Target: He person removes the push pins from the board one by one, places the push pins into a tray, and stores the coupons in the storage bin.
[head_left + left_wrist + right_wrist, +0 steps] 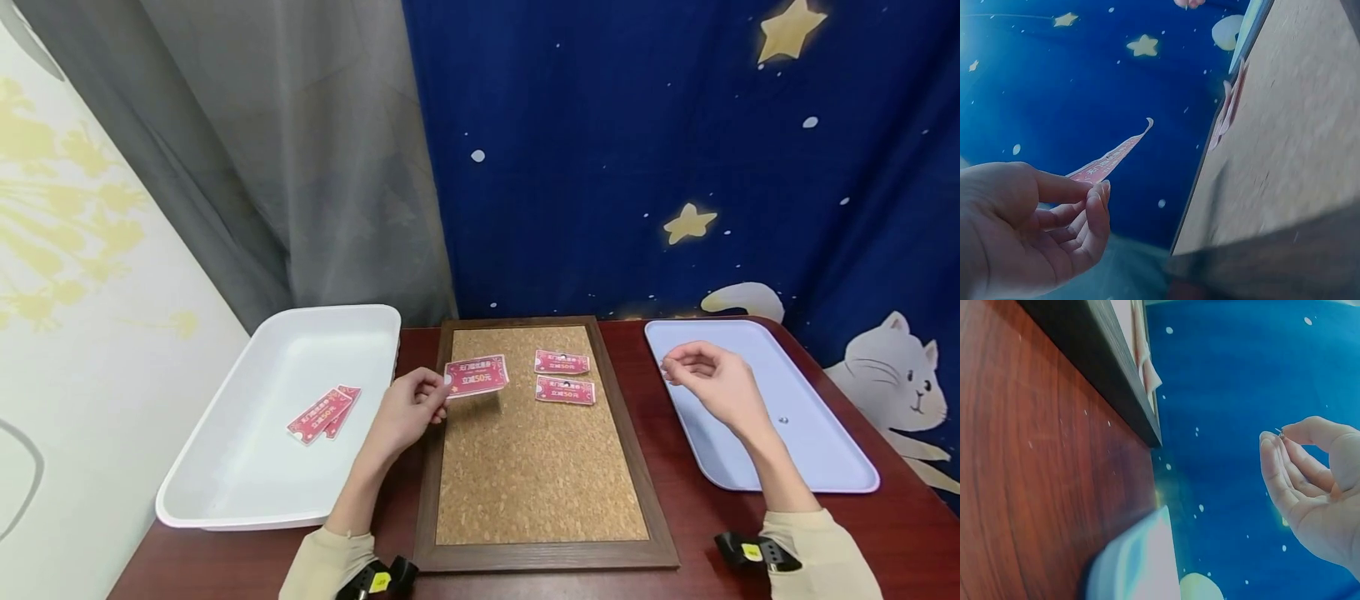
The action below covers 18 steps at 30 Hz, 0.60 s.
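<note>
Between thumb and fingers, my left hand (411, 410) pinches a red paper coupon (476, 377) by its left end, above the upper left of a cork board (540, 483). The left wrist view shows that coupon nearly edge-on with its far end curled. Two more coupons, an upper one (562, 362) and a lower one (566, 390), are fixed to the board's upper right, each with a dark pin spot at its top. My right hand (712, 382) is over the pale blue tray (817, 458), pinching a tiny thumbtack (1282, 434) whose point sticks out from the fingertips.
A white bin (232, 475) at the left holds two overlapping coupons (318, 415). One small shiny tack (783, 420) lies in the blue tray. The board's brown frame (551, 557) sits on a dark red table (720, 521). A blue star curtain (570, 167) hangs behind.
</note>
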Available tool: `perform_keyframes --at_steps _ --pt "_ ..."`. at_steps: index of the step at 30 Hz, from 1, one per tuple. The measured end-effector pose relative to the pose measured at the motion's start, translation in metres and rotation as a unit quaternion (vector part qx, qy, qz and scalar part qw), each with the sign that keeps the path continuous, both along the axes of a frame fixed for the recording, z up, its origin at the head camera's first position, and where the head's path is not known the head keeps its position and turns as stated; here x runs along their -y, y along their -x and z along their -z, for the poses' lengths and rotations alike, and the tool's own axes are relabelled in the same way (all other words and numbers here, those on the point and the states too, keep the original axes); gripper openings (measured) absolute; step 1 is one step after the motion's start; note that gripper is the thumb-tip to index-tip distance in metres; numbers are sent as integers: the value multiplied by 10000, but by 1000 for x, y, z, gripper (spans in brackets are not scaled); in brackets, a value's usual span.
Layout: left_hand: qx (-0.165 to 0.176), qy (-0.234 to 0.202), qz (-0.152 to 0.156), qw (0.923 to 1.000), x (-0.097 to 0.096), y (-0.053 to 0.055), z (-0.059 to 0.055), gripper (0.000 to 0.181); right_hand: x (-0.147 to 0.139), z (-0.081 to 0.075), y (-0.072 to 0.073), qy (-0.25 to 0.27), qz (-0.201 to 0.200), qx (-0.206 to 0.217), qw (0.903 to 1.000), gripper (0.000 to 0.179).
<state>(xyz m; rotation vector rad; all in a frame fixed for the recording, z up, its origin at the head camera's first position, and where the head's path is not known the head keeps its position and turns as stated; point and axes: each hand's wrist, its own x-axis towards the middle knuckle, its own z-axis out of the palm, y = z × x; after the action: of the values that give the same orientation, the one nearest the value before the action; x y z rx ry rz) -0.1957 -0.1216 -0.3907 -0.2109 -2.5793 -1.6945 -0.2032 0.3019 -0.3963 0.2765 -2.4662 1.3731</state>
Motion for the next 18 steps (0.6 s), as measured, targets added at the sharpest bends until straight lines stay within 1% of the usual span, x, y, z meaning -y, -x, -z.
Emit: perform_keyframes --at_steps 3,7,18 --pt "19 -38 -98 9999 12 -1 -3 11 -7 -1 -2 -133 176 -43 9997 22" --pt "63 -29 -181 9998 30 -1 -6 14 -15 -3 -5 -209 290 -73 9993 24" --pt "157 300 -554 9979 77 -6 -6 20 -41 1 -10 -257 606 -167 9977 23"
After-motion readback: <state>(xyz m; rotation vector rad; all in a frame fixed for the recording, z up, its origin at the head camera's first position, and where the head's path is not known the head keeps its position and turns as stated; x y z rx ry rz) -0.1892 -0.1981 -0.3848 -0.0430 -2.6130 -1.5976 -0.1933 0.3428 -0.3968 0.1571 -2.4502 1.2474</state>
